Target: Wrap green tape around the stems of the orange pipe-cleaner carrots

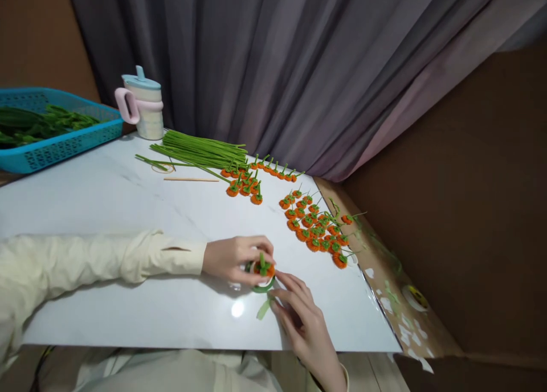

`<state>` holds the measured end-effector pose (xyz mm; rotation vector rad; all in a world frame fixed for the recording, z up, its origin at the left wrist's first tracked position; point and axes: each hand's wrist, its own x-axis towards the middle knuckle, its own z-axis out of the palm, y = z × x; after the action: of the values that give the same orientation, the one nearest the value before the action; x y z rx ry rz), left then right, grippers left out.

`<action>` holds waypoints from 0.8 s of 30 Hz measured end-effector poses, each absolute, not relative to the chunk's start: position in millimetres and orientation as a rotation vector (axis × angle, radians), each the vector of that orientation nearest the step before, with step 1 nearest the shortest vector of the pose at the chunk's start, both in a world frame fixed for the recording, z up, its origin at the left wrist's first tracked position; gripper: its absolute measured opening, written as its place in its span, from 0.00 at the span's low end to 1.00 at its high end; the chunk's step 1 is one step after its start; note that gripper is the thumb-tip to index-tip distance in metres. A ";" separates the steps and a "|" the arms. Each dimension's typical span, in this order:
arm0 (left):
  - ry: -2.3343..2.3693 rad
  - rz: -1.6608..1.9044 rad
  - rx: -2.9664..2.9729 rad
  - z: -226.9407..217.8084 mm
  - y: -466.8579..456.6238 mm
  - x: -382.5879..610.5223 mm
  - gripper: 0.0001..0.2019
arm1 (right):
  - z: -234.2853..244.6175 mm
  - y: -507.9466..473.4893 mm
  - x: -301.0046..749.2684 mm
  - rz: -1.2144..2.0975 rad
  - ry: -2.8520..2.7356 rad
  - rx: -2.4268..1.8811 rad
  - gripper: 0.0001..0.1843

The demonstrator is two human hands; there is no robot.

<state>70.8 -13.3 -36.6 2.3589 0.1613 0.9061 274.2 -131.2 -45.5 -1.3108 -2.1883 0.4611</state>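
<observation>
An orange flower [264, 268] with a green stem is gripped by the fingers of the left hand [233, 258], low over the near part of the table [128, 209]. A green tape roll [261, 285] lies on the table just under the flower. A loose tape end [264, 309] is pinched by the right hand [299, 318]. More orange flowers [316, 229] are clustered further right, and green stems [200, 148] are bundled behind, near a cup [143, 104] and a blue basket [51, 144]
</observation>
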 end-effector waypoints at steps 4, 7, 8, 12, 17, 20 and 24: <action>0.125 0.769 2.513 -45.2 -13.4 71.6 0.11 | -41.0 -130.1 272.3 0.523 -2.160 -1.294 0.07; 0.203 0.742 2.575 -47.8 -5.6 69.8 0.10 | -38.8 -131.5 273.4 0.582 -2.142 -1.298 0.05; 0.231 0.739 2.588 -48.1 -3.7 69.1 0.10 | -38.5 -132.0 273.4 0.596 -2.127 -1.310 0.04; 0.278 0.729 2.629 -49.3 -0.8 67.9 0.10 | -40.7 -132.4 272.1 0.585 -2.092 -1.351 0.02; 0.207 0.774 2.706 -50.9 -1.5 68.8 0.10 | -48.5 -128.8 272.3 0.476 -2.069 -1.370 0.11; 0.205 0.788 2.741 -50.8 -2.0 69.3 0.10 | -51.5 -125.8 272.1 0.363 -2.092 -1.404 0.15; 0.223 0.798 2.762 -50.9 -2.5 69.8 0.09 | -52.7 -123.8 272.1 0.313 -2.050 -1.402 0.08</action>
<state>69.8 -2.5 -50.9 2.7618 0.2228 0.7982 272.1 -123.8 -52.7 -1.4018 -2.0504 0.3130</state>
